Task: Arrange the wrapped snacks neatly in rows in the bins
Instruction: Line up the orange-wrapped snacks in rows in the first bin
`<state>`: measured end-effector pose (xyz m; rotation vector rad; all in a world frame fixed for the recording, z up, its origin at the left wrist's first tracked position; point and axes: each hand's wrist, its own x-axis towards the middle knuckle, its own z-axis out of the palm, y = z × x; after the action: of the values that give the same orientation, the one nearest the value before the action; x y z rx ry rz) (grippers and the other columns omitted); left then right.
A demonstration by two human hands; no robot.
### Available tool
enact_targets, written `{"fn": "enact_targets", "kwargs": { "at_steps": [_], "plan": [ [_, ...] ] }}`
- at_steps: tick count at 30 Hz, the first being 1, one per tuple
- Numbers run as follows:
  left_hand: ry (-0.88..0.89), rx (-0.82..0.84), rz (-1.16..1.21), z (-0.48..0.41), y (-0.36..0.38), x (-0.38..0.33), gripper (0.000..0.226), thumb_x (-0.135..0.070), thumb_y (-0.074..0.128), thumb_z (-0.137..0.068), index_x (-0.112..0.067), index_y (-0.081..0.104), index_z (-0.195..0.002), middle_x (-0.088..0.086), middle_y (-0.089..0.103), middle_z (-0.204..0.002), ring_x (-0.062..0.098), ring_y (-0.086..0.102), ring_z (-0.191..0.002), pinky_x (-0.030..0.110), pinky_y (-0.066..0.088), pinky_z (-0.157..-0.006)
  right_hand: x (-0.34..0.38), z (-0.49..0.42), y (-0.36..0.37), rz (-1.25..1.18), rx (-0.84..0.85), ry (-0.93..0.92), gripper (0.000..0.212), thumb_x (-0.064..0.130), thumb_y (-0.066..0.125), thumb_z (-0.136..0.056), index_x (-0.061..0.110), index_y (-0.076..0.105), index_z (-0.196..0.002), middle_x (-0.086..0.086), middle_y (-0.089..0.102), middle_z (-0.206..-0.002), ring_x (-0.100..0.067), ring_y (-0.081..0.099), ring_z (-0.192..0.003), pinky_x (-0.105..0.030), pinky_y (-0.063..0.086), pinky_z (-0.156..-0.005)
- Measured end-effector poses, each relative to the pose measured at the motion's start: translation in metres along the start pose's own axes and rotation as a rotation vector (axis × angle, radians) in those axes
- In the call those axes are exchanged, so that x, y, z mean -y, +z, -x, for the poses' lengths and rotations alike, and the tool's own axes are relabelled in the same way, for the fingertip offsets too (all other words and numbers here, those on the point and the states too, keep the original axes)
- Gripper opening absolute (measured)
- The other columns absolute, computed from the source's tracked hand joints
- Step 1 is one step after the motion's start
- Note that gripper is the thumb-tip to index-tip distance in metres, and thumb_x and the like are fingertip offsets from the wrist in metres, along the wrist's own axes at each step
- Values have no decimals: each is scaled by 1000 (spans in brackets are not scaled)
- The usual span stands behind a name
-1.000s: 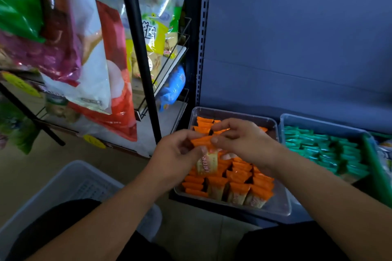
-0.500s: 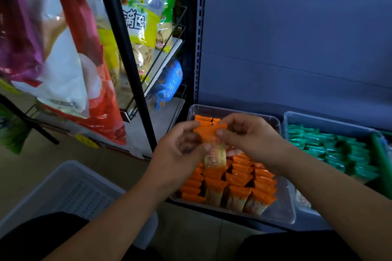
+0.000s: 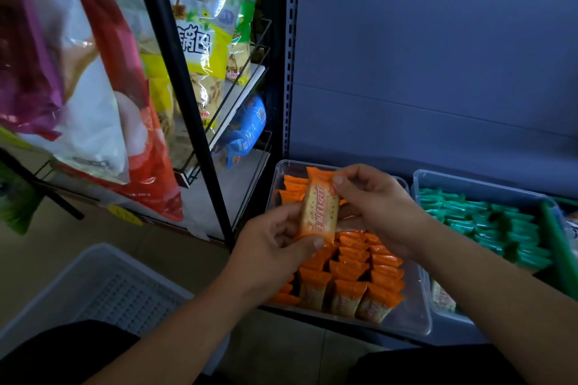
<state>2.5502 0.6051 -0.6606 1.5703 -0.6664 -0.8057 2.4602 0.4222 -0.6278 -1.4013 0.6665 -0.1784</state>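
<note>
I hold one orange-wrapped cracker snack [image 3: 319,207] up over a clear plastic bin [image 3: 416,319]. My left hand [image 3: 275,247] pinches its lower end and my right hand [image 3: 375,206] pinches its upper end, its printed face turned toward me. In the bin below, several orange snacks [image 3: 350,278] stand in rows, partly hidden by my hands. A second clear bin [image 3: 475,181] to the right holds rows of green-wrapped snacks [image 3: 488,222].
Both bins sit on a low dark shelf with a blue back panel [image 3: 438,56]. A black wire rack [image 3: 200,103] with large hanging snack bags stands at the left. A white perforated basket [image 3: 103,287] sits on the floor at lower left.
Both hands have lifted the orange snack higher above the bin and turned it, so its printed face shows. The camera has moved closer.
</note>
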Motion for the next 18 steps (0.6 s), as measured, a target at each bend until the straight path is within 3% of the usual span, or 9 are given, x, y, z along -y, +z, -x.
{"fn": "enact_targets", "kwargs": {
  "at_steps": [3, 6, 9, 13, 15, 18],
  "plan": [
    [-30, -82, -28, -3, -2, 6, 42, -13, 79, -89, -32, 70, -126, -5, 78, -99, 13, 75, -90, 33, 63, -82, 0, 1, 0, 9, 60, -65, 24, 19, 64, -100, 5, 60, -118, -18, 75, -107, -36, 76, -97, -49, 63, -82],
    [-44, -158, -120, -6, -5, 12, 38, -23, 81, -89, -35, 71, -123, -9, 76, -100, 6, 72, -92, 30, 62, -82, 1, 3, 5, 44, -15, -99, 18, 15, 67, -98, 8, 59, -113, -21, 74, -106, -34, 77, -90, -44, 64, -74],
    [21, -215, -326, -5, -4, 12, 35, -40, 82, -85, -49, 59, -109, -18, 65, -109, -3, 64, -96, 26, 59, -79, 2, 5, 11, 123, -105, -113, 16, 15, 69, -97, 13, 58, -108, -18, 72, -103, -30, 78, -82, -44, 65, -68],
    [110, -198, -452, 0, -1, 5, 48, -61, 83, -73, -44, 50, -104, -18, 63, -101, 0, 64, -92, 32, 58, -73, -2, 9, 27, 252, 1, -142, 18, 18, 75, -92, 20, 61, -104, -16, 68, -96, -29, 72, -72, -51, 65, -67],
    [85, -221, -411, -1, -4, 4, 46, -57, 85, -74, -40, 50, -100, -13, 66, -93, 3, 65, -86, 31, 56, -72, 0, 10, 26, 264, 123, -132, 23, 19, 77, -90, 20, 65, -110, -17, 67, -98, -30, 71, -78, -52, 62, -76],
    [38, -156, -145, -4, -8, 3, 28, -25, 83, -86, -29, 60, -102, -7, 73, -97, 7, 71, -94, 33, 59, -83, 2, 7, 12, 212, 152, -122, 31, 20, 73, -92, 23, 67, -122, -8, 72, -106, -29, 75, -97, -50, 62, -87]
  ]
}}
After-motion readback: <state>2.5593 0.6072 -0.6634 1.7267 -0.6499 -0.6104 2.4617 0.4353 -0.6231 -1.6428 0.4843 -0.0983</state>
